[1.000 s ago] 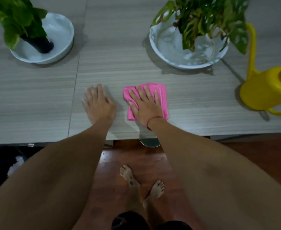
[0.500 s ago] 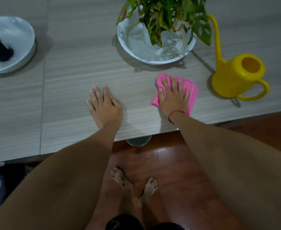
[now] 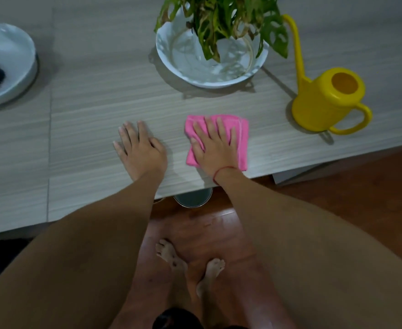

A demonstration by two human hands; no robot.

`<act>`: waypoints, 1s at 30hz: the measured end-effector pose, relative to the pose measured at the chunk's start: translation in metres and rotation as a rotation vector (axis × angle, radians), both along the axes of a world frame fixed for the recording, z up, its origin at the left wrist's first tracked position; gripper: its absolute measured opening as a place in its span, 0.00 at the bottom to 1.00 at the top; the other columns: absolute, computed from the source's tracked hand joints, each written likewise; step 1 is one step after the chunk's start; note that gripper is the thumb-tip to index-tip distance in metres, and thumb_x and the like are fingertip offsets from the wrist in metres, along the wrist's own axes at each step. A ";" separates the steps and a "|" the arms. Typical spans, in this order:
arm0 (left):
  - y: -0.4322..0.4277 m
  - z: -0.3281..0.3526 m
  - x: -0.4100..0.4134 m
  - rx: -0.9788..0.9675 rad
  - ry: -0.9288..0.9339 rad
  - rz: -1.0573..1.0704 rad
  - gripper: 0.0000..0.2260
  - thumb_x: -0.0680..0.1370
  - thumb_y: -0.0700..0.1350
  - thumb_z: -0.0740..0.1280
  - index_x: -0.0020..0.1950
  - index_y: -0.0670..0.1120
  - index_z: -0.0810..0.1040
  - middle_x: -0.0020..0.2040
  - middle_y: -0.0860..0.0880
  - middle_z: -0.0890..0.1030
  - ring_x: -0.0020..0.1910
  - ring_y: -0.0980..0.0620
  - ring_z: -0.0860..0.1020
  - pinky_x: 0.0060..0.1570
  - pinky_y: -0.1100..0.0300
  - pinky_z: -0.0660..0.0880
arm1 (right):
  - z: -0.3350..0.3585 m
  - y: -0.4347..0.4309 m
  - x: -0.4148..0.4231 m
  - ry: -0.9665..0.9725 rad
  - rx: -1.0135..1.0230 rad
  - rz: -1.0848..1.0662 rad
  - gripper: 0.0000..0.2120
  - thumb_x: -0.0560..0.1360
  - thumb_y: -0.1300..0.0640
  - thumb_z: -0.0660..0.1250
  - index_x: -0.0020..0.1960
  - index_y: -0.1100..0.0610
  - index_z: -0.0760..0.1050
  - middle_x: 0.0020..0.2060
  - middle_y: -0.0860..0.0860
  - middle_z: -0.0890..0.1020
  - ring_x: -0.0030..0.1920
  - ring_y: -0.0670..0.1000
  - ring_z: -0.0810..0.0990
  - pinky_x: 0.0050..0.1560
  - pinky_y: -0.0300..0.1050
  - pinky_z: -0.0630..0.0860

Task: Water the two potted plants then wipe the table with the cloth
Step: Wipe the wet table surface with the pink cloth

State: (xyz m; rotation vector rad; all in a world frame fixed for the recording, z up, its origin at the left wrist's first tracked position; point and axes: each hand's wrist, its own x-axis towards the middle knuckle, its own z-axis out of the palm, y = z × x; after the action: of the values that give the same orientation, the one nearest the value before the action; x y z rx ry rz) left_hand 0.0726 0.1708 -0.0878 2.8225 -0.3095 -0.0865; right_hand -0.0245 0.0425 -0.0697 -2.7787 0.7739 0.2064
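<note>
My right hand [image 3: 215, 148] lies flat on a folded pink cloth [image 3: 242, 141] and presses it onto the grey wood-grain table [image 3: 88, 110], close to the near edge. My left hand [image 3: 140, 150] rests palm down on the bare table just left of the cloth, holding nothing. Directly behind the cloth stands a leafy green plant [image 3: 221, 20] in a white bowl [image 3: 171, 65]. The second plant's white bowl [image 3: 12, 62] sits at the far left, with only its dark pot base showing.
A yellow watering can [image 3: 323, 105] with a long spout stands on the table to the right of the cloth. The table edge runs just below my wrists. Under it are a round metal-rimmed object [image 3: 192, 199], the brown wooden floor and my bare feet.
My right hand swept the cloth to the right toward the watering can, then back left and nearer the table edge. My left hand shifted right at first, then stayed put.
</note>
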 end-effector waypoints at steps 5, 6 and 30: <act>0.003 0.000 0.001 0.031 0.046 -0.017 0.25 0.84 0.48 0.47 0.81 0.49 0.50 0.81 0.45 0.48 0.80 0.48 0.44 0.77 0.45 0.39 | 0.000 -0.041 -0.048 0.029 -0.033 -0.116 0.26 0.83 0.42 0.40 0.79 0.44 0.40 0.78 0.46 0.41 0.78 0.52 0.38 0.73 0.55 0.32; 0.003 0.000 0.001 0.032 0.048 -0.016 0.25 0.84 0.48 0.47 0.81 0.49 0.50 0.81 0.45 0.47 0.80 0.48 0.43 0.77 0.45 0.39 | -0.001 -0.048 -0.045 0.034 -0.027 -0.186 0.26 0.83 0.42 0.40 0.79 0.44 0.40 0.79 0.46 0.41 0.78 0.53 0.39 0.73 0.56 0.33; -0.067 0.044 -0.030 -0.197 0.544 -0.029 0.17 0.74 0.52 0.74 0.53 0.44 0.73 0.46 0.45 0.80 0.44 0.44 0.82 0.48 0.49 0.82 | 0.041 -0.017 -0.022 -0.159 0.506 -0.794 0.26 0.73 0.56 0.73 0.66 0.61 0.68 0.61 0.57 0.74 0.60 0.58 0.76 0.60 0.49 0.76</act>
State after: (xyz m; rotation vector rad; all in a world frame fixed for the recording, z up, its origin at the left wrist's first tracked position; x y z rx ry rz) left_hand 0.0424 0.1035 -0.0437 2.4753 -0.2160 -0.7664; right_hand -0.0465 0.0259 -0.0288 -1.8304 1.4572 0.0172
